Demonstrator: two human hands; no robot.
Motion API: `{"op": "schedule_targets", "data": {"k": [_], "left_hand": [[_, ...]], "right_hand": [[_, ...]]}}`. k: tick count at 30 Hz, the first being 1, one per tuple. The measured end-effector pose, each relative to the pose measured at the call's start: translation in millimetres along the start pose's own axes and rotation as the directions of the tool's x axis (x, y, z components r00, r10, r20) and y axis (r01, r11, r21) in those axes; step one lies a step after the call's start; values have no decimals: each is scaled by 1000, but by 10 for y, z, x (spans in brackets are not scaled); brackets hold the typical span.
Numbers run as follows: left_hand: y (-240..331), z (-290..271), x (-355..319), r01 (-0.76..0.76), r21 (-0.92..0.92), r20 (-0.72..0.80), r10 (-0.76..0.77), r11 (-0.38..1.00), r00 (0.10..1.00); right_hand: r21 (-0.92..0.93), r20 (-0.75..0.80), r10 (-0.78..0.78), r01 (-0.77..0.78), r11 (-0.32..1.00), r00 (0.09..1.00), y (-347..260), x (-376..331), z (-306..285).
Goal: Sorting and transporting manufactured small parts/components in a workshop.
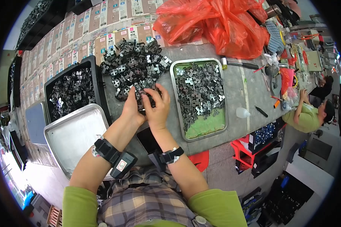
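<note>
My left hand (131,108) and my right hand (158,109) are close together at the near edge of a heap of black parts with silver metal pieces (134,62). Between them is a small black part (141,101), partly covered by my fingers. The left thumb and fingers press against it from one side, while the right fingers curl over it from the other. Its exact kind cannot be made out. To the right of my hands lies a metal tray with a green bottom (204,127), holding many small dark and shiny clip-like pieces (201,87).
At left, a black bin (99,81) full of dark parts stands behind a silver tray (77,132). Red plastic bags (219,26) lie at the back. A hammer (240,64), a small white bottle (242,112) and a black pen-like tool (261,111) lie right. Another person (305,115) sits far right.
</note>
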State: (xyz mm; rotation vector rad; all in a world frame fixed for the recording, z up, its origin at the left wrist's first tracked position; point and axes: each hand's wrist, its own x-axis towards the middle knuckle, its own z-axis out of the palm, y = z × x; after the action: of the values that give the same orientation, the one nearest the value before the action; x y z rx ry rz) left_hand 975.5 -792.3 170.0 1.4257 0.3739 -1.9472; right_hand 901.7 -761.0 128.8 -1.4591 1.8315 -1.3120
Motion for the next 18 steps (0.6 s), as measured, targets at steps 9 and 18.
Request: {"op": "schedule_targets", "data": {"k": [9,18], "left_hand": [[390,-368,-1255,-272,-219,162,310,937,937],[521,-1966,-1713,-321,-415,-100,308,851,946]], "right_hand": [[21,102,-420,420,907,902,-1405,62,-177],[383,509,-334,138,913,793,-1720,-1136,806]]}}
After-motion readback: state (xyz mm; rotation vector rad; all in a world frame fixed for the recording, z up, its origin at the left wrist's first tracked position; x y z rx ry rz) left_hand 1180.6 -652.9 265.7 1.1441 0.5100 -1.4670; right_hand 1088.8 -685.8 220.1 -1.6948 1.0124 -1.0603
